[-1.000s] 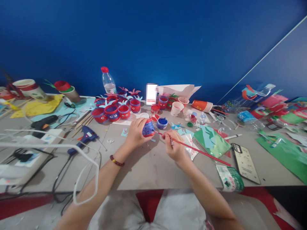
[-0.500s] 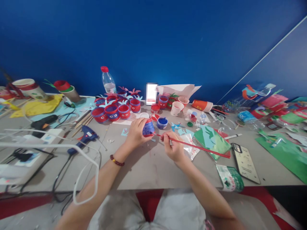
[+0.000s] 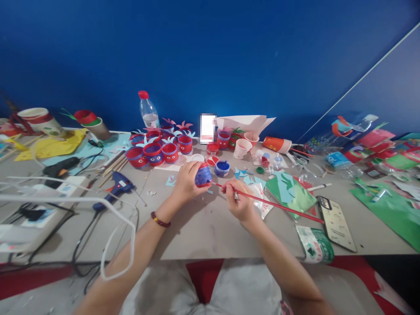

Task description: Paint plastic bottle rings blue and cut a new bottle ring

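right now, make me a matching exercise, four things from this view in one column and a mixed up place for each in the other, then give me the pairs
Column one
1. paintbrush
2. blue glue gun
3. cup nearest the paintbrush's tip
4. phone

Column two
A. lying to the left of the left hand
B. lying on the table, to the right of the right hand
C. gripped in the right hand
D. held in the left hand

Pairs: 1-C, 2-A, 3-D, 4-B
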